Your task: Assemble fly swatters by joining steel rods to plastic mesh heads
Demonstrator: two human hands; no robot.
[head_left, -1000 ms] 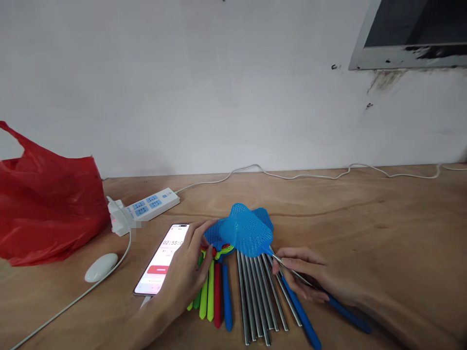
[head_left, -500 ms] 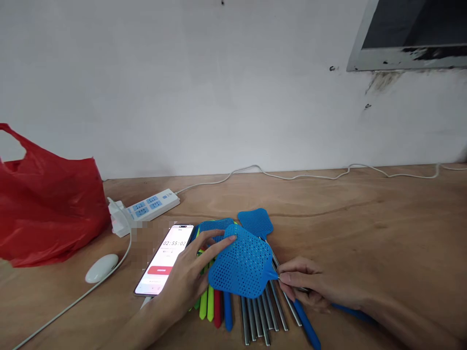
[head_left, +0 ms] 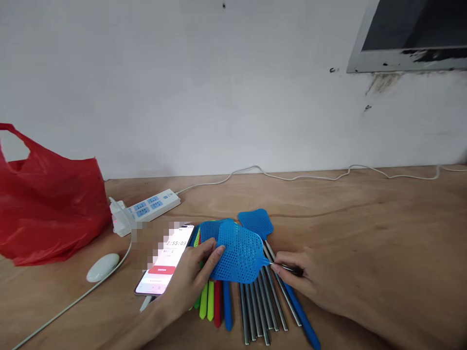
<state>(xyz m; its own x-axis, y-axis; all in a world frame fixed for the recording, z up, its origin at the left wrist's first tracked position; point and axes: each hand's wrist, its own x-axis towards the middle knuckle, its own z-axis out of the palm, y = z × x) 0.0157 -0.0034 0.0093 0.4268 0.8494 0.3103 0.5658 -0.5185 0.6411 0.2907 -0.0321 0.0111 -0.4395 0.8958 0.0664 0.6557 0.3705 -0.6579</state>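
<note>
A blue fly swatter point(head_left: 239, 253) with a perforated head is raised above several others. My left hand point(head_left: 195, 272) is closed on the left edge of its head, thumb on top. My right hand point(head_left: 297, 274) is closed around its thin metal rod, just right of the head's neck. Beneath lie more swatters: one blue swatter head point(head_left: 256, 222) shows at the back, another blue head point(head_left: 209, 229) is partly covered. Their metal rods point(head_left: 255, 311) point toward me, beside red, green and blue handles point(head_left: 226, 306). A longer blue handle point(head_left: 304, 321) lies right of the rods.
A lit phone point(head_left: 168, 262) lies left of the swatters. Beyond it are a white power strip point(head_left: 155, 204), a white rounded device point(head_left: 102, 268) with a cable, and a red plastic bag point(head_left: 54, 204). A thin cord point(head_left: 292, 178) runs along the wooden table near the wall.
The held swatter has moved left and slightly away from me, with my right hand following. My left hand's fingers have shifted from the head's upper part to its left edge.
</note>
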